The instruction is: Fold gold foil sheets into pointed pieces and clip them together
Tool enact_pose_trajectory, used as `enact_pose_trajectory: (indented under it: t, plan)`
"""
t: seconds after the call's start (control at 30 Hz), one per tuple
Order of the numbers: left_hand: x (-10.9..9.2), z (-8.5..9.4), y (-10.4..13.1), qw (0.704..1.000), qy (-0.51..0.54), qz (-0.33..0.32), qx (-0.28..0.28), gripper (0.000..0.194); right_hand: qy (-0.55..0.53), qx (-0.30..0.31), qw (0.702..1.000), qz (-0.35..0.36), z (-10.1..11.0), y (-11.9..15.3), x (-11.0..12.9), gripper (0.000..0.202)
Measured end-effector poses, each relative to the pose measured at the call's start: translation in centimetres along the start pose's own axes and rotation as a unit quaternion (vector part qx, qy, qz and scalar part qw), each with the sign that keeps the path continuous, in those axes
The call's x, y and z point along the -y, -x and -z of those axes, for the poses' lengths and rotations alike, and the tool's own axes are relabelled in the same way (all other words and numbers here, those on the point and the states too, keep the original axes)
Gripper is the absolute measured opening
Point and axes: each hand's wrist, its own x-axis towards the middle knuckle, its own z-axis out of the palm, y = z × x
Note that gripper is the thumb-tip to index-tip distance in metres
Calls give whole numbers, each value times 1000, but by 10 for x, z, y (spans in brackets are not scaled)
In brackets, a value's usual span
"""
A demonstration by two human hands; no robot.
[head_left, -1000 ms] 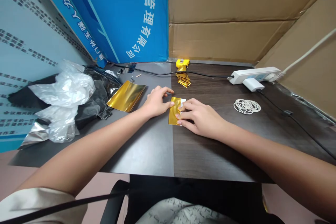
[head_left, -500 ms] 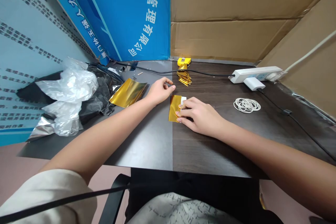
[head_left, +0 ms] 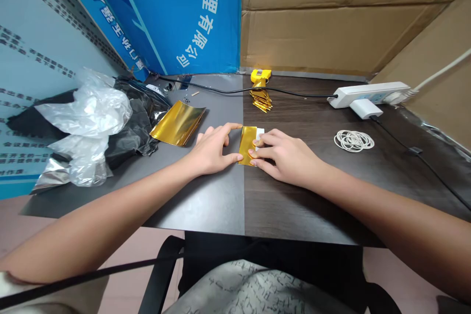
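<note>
A small gold foil sheet (head_left: 248, 146) lies flat on the table, with a white piece (head_left: 260, 133) showing at its upper right edge. My right hand (head_left: 289, 157) presses its fingertips on the sheet's right side, over the white piece. On the other side my left hand (head_left: 214, 151) has thumb and index finger spread apart, their tips at the lower and upper left corners of the sheet. A stack of larger gold foil sheets (head_left: 179, 123) sits just beyond my left hand.
Folded gold foil pieces (head_left: 261, 98) lie by a yellow tool (head_left: 261, 75) at the back. A black cable (head_left: 294, 93) crosses to a white power strip (head_left: 371, 93). White rubber bands (head_left: 353, 141) lie right. Crumpled clear plastic (head_left: 97, 113) and black bags (head_left: 134, 127) occupy the left.
My left hand has come down to the left edge of the small foil sheet, and its thumb and index finger have spread. My right hand still presses the sheet. The view has shifted slightly.
</note>
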Motion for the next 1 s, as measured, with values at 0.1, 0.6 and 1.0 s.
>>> enact_pose_trajectory:
  t: [0.1,0.6,1.0]
  plan:
    - [0,-2,7,1000,2,-9,8,73,-3,-6,1000,3,0,0,-1,25]
    - [11,10,6,977,13,-214,14,67,-67,-19,994,87,1,-2,-14,20]
    - [28,1,-23,924,-81,-374,-4,43,-104,8,986,131,3,-3,-38,21]
